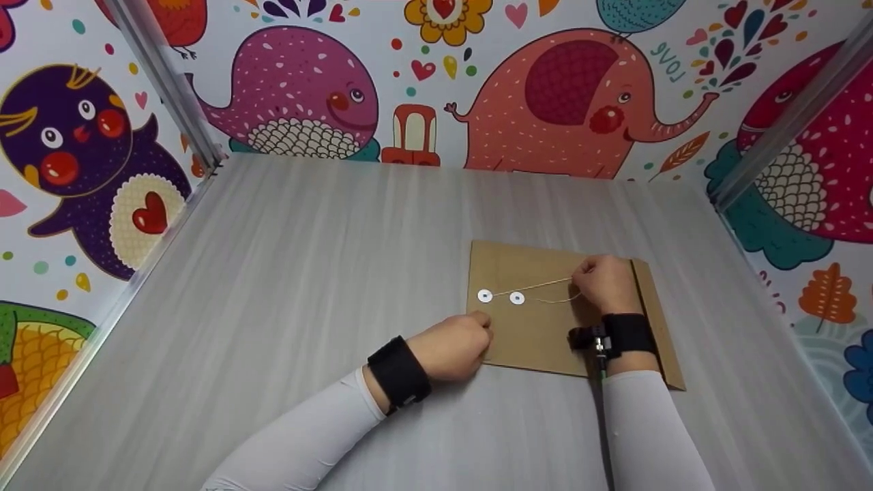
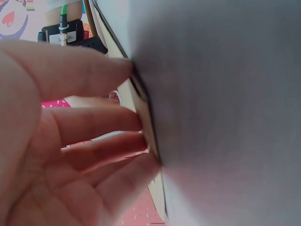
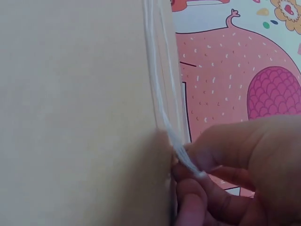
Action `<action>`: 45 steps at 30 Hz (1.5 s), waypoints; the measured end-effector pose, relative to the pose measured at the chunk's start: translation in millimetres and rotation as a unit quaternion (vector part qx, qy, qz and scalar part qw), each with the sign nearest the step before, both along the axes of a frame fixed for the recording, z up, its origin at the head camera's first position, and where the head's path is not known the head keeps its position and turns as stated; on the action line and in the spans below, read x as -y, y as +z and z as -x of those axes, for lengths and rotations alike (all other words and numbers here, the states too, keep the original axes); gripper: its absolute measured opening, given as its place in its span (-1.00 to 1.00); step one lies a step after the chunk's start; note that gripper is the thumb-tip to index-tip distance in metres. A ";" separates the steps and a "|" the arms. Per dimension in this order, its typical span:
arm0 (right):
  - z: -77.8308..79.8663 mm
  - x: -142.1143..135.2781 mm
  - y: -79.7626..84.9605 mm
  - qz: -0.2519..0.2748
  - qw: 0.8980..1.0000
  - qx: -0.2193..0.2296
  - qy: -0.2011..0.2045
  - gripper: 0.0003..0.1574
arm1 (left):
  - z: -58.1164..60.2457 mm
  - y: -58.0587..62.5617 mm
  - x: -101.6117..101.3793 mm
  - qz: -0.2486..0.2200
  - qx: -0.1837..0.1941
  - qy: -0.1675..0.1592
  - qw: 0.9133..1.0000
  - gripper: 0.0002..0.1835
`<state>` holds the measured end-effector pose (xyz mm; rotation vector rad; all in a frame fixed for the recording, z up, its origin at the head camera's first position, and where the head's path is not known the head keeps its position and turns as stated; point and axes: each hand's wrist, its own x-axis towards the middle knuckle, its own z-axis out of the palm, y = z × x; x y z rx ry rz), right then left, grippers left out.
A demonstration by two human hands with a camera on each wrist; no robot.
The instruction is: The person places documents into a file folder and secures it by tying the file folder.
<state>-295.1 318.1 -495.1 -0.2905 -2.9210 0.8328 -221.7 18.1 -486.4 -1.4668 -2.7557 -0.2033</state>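
Observation:
A brown paper envelope (image 1: 535, 341) with two white round buttons (image 1: 517, 298) lies flat on the table. My right hand (image 1: 607, 283) pinches the loose end of a thin white string (image 3: 160, 103) between thumb and fingers, above the envelope's right half. One strand runs taut from near the buttons up to these fingers; another sags below it. At the envelope's lower left corner, my left hand (image 1: 453, 346) rests its fingertips (image 2: 134, 117) on the paper, with the thumb against the edge. Those fingers are fairly straight in the left wrist view.
The grey wood-grain table (image 1: 327, 259) extends around the envelope. Printed cartoon panels (image 1: 545, 109) stand at the back and sides, with metal posts (image 1: 167, 85) at the corners. A black cable (image 1: 603, 429) trails from the right wrist camera along the forearm.

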 end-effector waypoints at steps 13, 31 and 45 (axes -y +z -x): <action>-9.9 3.6 16.7 -0.089 0.990 0.078 0.075 -0.67 | -7.2 -0.2 2.4 0.004 -0.016 -0.004 1.000 -0.84; -52.5 60.8 26.9 -0.010 0.928 0.187 0.321 -0.75 | 2.5 -3.9 5.6 0.011 -0.067 0.000 0.998 -0.84; -60.0 98.5 11.1 0.072 0.933 0.099 0.338 -0.83 | 11.9 1.2 5.1 -0.012 0.026 0.007 1.000 -0.93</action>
